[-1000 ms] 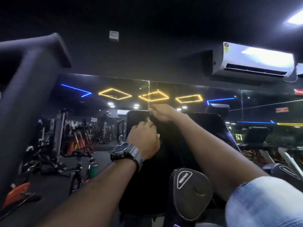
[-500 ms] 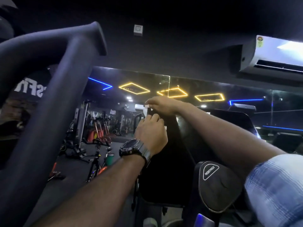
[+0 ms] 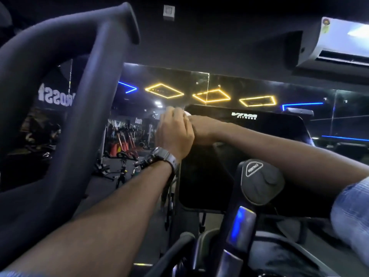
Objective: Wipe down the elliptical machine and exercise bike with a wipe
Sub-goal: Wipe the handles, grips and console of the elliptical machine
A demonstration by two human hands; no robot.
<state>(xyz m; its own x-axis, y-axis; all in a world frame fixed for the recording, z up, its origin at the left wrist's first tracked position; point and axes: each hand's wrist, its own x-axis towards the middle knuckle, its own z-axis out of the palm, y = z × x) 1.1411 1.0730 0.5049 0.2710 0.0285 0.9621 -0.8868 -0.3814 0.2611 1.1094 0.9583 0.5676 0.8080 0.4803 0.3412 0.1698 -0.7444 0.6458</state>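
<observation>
1. The left hand's (image 3: pixel 175 134) fingers were curled around a small white wipe (image 3: pixel 186 113), of which only a sliver showed, at the top left corner of the black, glossy console screen (image 3: pixel 249 140) of the exercise machine.
2. The right hand (image 3: pixel 201 126) lay just behind it, touching it, on the screen's upper edge; whether its fingers were clenched could not be told.
3. A dark wristwatch (image 3: pixel 159 158) sat on the left wrist.
4. A thick grey padded handlebar (image 3: pixel 65 108) rose at left; a white air conditioner (image 3: pixel 343 43) hung upper right.
</observation>
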